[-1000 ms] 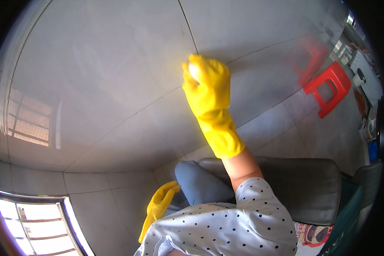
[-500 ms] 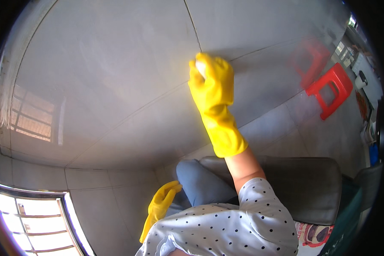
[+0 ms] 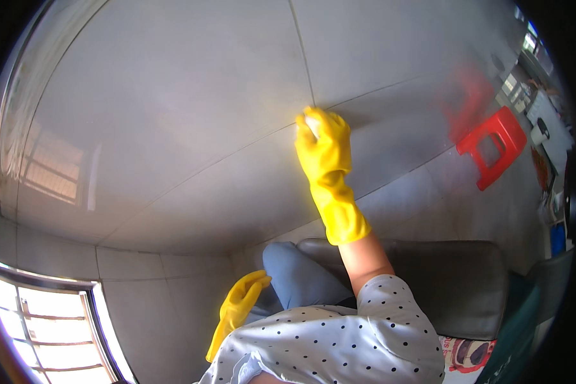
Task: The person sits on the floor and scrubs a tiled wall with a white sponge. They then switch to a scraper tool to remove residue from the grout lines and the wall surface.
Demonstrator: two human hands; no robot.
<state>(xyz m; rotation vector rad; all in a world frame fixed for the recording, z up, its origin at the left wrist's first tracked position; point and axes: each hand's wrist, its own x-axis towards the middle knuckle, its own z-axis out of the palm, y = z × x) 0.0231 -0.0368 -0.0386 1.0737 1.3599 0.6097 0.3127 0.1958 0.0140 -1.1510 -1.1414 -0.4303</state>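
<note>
right hand (image 3: 324, 142): one, in a yellow rubber glove (image 3: 340, 214) with a long cuff; fingers curled inward and closed on a small white object (image 3: 312, 126). the object lies between thumb and fingers, mostly hidden by the glove; its kind cannot be told. hand set against a glossy grey tiled wall (image 3: 173, 83), just below the point where a steep tile joint (image 3: 304, 57) meets a long slanting one.

right forearm (image 3: 366, 259): bare between cuff and sleeve.

left hand (image 3: 246, 296): one, in a matching yellow glove, lowered beside the bent knee, fingertips at the trouser leg (image 3: 304, 275), which is blue-grey. whether the fingers are spread or pressed together cannot be told; the palm is out of sight.

shirt (image 3: 326, 339): white, dark dots, short sleeve.

seat (image 3: 448, 285): dark, padded, to the right of the knee; near its lower edge, a white and red printed item (image 3: 470, 353) and dark green material (image 3: 515, 326).

stool (image 3: 496, 147): red, well to the right of the right hand, by the foot of the wall; its blurred red reflection (image 3: 470, 102) shows in the tiles.

window (image 3: 57, 329): barred, bright, lower left.
</note>
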